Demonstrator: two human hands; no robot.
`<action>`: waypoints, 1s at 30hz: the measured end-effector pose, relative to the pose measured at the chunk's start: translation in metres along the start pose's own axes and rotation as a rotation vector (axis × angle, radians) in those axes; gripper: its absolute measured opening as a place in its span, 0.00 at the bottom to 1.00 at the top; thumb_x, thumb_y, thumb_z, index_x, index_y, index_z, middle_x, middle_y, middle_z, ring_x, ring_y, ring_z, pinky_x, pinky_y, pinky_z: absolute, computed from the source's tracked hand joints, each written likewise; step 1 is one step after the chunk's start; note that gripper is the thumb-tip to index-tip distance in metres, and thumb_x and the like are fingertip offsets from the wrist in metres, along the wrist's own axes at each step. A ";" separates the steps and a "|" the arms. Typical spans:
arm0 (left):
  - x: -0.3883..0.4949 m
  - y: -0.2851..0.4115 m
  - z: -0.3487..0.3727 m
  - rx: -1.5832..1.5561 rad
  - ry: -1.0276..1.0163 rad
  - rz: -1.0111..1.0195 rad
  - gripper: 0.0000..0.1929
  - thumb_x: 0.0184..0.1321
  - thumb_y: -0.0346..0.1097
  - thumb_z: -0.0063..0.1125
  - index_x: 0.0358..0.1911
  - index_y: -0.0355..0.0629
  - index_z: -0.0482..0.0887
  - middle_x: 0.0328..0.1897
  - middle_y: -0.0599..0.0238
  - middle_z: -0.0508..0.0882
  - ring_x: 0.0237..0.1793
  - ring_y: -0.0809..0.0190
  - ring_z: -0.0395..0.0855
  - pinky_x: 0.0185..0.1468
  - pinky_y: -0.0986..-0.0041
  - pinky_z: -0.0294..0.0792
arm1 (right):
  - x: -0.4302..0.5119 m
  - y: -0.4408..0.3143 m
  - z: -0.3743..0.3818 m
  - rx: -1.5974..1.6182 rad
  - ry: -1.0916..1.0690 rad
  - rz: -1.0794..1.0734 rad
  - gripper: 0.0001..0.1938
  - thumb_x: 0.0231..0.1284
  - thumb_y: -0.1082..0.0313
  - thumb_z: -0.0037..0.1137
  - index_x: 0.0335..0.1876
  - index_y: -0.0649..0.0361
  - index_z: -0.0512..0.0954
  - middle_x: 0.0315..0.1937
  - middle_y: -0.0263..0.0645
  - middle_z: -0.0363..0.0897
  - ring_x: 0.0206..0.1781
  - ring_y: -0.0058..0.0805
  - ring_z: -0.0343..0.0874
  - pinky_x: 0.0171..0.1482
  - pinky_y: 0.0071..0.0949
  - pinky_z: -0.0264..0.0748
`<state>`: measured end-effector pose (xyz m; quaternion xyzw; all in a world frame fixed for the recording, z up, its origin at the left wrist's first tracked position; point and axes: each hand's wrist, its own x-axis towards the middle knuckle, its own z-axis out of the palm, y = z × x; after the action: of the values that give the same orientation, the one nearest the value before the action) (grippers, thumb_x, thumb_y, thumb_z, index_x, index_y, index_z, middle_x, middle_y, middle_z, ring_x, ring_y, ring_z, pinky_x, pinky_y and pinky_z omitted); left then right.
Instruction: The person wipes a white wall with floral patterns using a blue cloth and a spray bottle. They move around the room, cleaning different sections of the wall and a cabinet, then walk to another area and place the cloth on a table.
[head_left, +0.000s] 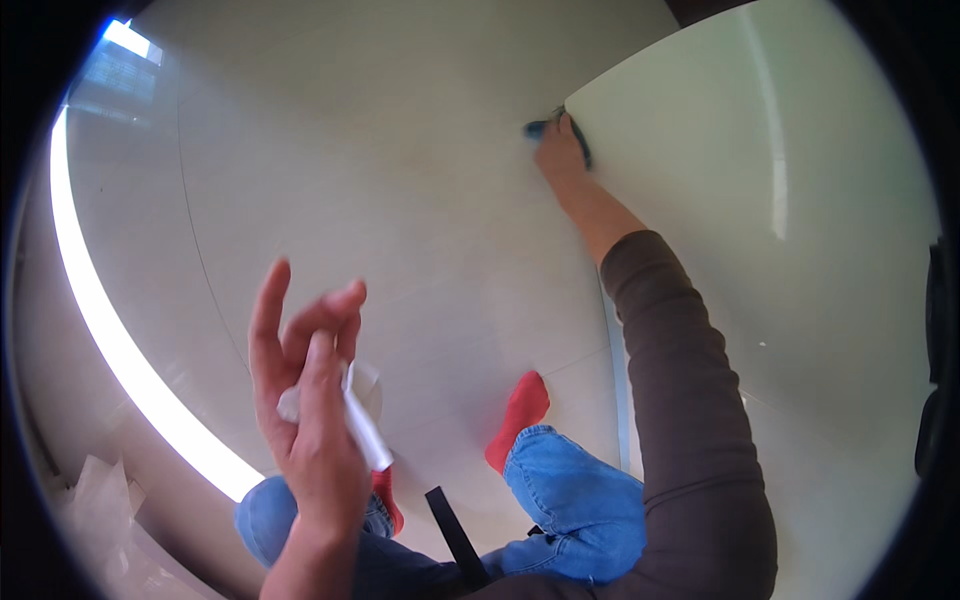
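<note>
My left hand (319, 390) is raised above the floor, its index finger pointing up and the others bent. Against its palm it holds a thin white item (367, 431), perhaps folded paper or plastic; part of it is hidden by the thumb. Farther out, my right hand (562, 150) grips a dark blue cloth-like item (582, 144) at the left edge of a glossy white tabletop (840, 187). The item shows on both sides of the fingers, which are slightly blurred, and its exact kind is unclear.
Shiny pale floor tiles (405, 202) lie below, with a bright curved strip of light (120, 345) at left. Clear plastic wrapping (101, 510) is at lower left. Dark objects (934, 315) stand at the right rim. My feet in red socks (521, 420) are below.
</note>
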<state>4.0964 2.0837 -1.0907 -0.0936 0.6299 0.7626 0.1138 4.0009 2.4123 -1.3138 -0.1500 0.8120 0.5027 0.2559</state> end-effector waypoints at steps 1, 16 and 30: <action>-0.008 0.009 0.000 -0.011 0.084 -0.141 0.30 0.65 0.38 0.49 0.68 0.37 0.57 0.50 0.52 0.81 0.59 0.52 0.76 0.71 0.60 0.58 | -0.002 -0.001 0.010 -0.128 -0.101 -0.086 0.24 0.62 0.64 0.51 0.63 0.63 0.71 0.66 0.47 0.66 0.69 0.44 0.61 0.68 0.48 0.54; -0.113 -0.032 0.060 -0.344 0.296 -0.737 0.24 0.69 0.35 0.46 0.66 0.39 0.58 0.46 0.58 0.82 0.49 0.65 0.76 0.56 0.76 0.67 | -0.290 -0.182 0.113 0.308 -0.623 -0.625 0.16 0.62 0.64 0.51 0.54 0.52 0.79 0.57 0.37 0.77 0.62 0.45 0.72 0.59 0.59 0.64; -0.199 -0.016 -0.030 -0.086 0.359 -0.778 0.14 0.66 0.33 0.54 0.53 0.39 0.78 0.31 0.70 0.81 0.30 0.76 0.75 0.33 0.83 0.67 | -0.346 -0.012 -0.031 2.808 -1.039 0.323 0.30 0.56 0.74 0.40 0.67 0.45 0.65 0.54 0.40 0.75 0.50 0.37 0.78 0.46 0.39 0.78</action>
<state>4.2912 2.0458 -1.0548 -0.4601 0.5250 0.6601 0.2774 4.2835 2.3751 -1.1156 0.4883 0.4486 -0.6437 0.3820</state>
